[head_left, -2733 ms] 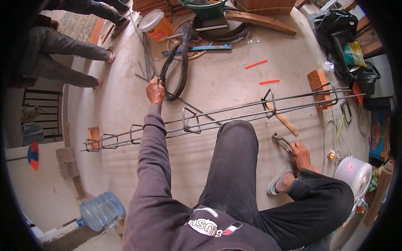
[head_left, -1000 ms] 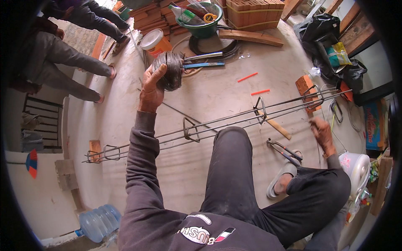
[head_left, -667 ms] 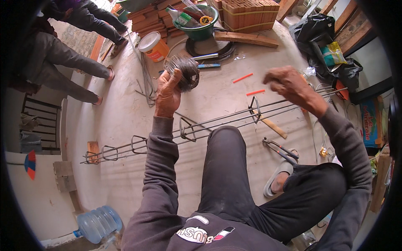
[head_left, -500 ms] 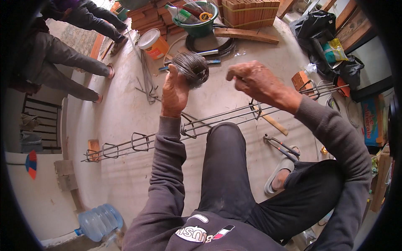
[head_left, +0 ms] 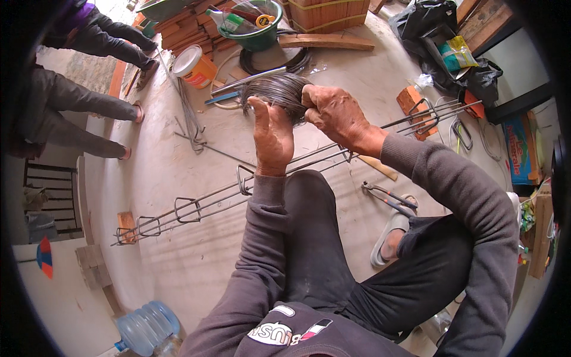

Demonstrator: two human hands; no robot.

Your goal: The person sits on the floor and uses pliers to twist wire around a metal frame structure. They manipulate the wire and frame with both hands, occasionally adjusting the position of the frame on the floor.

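Note:
A thick bundle of thin dark wire (head_left: 278,92) is held up in front of me by my left hand (head_left: 273,134), whose thumb stands up along the near side; the other fingers are behind the bundle. My right hand (head_left: 342,116) has its fingers pinched together at the bundle's right end; whether a single strand is between them is too fine to see. Below both hands a long rebar cage (head_left: 214,199) with bent stirrups lies across the floor, passing beyond my knee. A pair of pincers (head_left: 389,196) with dark handles rests by my right foot.
Bricks (head_left: 126,227) prop the cage at its left end and a brick (head_left: 416,110) at its right. Farther off are an orange-and-white bucket (head_left: 199,71), a green basin (head_left: 262,38), stacked bricks and black bags (head_left: 428,30). Two people stand at left. A water jug (head_left: 146,327) lies lower left.
My right hand has come left to the wire bundle and closed at its right end. My left hand and the bundle have shifted right in the picture, as the view moved slightly.

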